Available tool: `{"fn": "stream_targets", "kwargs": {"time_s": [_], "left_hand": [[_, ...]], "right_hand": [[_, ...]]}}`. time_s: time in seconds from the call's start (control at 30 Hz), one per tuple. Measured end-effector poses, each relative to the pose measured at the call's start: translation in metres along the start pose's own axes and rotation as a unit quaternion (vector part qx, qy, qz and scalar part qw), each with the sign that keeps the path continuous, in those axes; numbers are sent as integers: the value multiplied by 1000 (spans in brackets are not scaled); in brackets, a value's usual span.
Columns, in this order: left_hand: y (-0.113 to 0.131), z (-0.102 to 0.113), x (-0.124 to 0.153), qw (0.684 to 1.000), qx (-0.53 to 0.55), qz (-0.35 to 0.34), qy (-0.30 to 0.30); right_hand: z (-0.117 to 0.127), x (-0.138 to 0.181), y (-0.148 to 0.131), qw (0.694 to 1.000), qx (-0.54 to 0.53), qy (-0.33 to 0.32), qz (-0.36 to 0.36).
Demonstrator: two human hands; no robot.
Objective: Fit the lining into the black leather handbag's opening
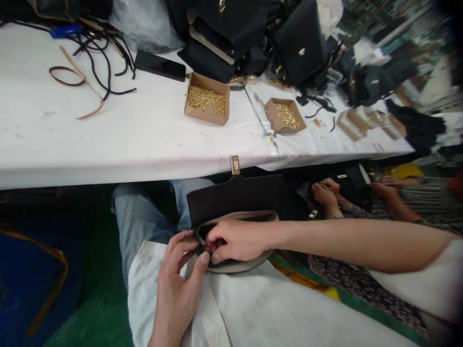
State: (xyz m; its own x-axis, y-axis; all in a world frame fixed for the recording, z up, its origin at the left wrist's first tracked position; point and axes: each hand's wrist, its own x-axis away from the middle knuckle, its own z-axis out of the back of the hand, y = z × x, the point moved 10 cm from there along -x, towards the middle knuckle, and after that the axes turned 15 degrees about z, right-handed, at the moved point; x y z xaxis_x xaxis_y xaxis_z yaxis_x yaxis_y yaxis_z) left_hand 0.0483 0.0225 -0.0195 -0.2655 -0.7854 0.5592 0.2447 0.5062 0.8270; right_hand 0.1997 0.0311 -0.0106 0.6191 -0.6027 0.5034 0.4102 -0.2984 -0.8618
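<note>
A black handbag [231, 197] with a beige-edged opening lies on my lap, its flap folded back toward the table. A gold clasp plate [235, 165] sits at the flap's tip, by the table edge. My left hand [181, 274] pinches the bag's left side edge between thumb and fingers. Reaching into the opening from the right, my right hand [238, 241] has its fingers curled against the same left side from within. Whatever those fingertips hold is hidden inside the bag.
On the white table [108, 149] stand cardboard boxes of small gold fittings [206, 101], a black phone [160, 65], dark cords [104, 67] and stacked black bags [231, 29]. To the right, a co-worker's hands [327, 195] handle another black piece.
</note>
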Motion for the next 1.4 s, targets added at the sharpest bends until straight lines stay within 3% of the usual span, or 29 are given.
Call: {"fn": "stream_targets", "kwargs": {"time_s": [0.13, 0.3, 0.47, 0.7, 0.83, 0.93, 1.13, 1.4], "left_hand": [[-3, 5, 0, 1000, 18, 12, 8], [-9, 12, 1, 998, 15, 48, 30], [0, 18, -1, 996, -8, 56, 68], [4, 19, -3, 993, -62, 64, 81], [2, 21, -6, 993, -104, 44, 41], [6, 20, -9, 991, -126, 42, 16], [20, 16, -20, 972, -230, 18, 49], [7, 27, -33, 991, -105, 71, 42]], "right_hand": [[5, -4, -10, 999, 39, -4, 37], [8, -1, -16, 994, 47, 39, 94], [12, 11, -43, 971, 96, 105, 193], [20, 16, -43, 966, 110, 180, 152], [26, 14, -41, 962, 93, 214, 144], [24, 10, -41, 960, 97, 217, 148], [29, 6, -44, 955, 54, 216, 194], [32, 0, -41, 971, 57, 131, 192]]}}
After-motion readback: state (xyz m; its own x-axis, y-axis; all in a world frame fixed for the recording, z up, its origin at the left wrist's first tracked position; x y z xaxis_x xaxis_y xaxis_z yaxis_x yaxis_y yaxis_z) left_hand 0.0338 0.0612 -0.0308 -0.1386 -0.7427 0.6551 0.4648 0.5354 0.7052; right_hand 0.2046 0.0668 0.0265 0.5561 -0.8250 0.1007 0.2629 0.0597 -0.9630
